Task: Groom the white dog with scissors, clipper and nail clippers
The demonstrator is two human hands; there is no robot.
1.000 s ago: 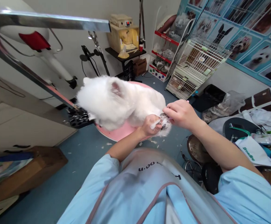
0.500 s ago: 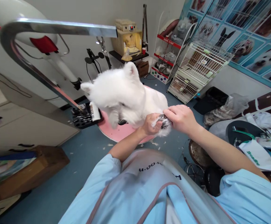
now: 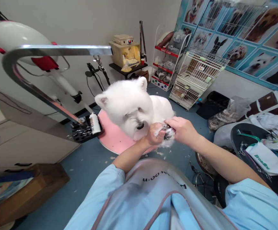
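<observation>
A fluffy white dog (image 3: 129, 105) is on a round pink grooming table (image 3: 110, 135), its head turned toward me. One of its paws (image 3: 169, 134), with dark pads showing, is raised at the table's near edge. My left hand (image 3: 155, 134) is closed around the paw's left side, thumb bent over it; a white tuft, fur or cotton, shows by the thumb. My right hand (image 3: 183, 129) is closed on the paw's other side, its fingertips at the dark part. Whether a small tool sits between the hands, I cannot tell.
A metal grooming arm (image 3: 64, 50) reaches over the table's left. Below it a black tool holder (image 3: 81, 135) carries scissors and a white bottle (image 3: 95, 123). Wire cages (image 3: 196, 76) stand behind. At right, a dark stool top (image 3: 237, 137) bears a white Broadline packet (image 3: 266, 159).
The dog's head has lifted and turned, so its face and nose now show. Both hands keep their hold on the paw, slightly lower in view. The camera has tilted up a little.
</observation>
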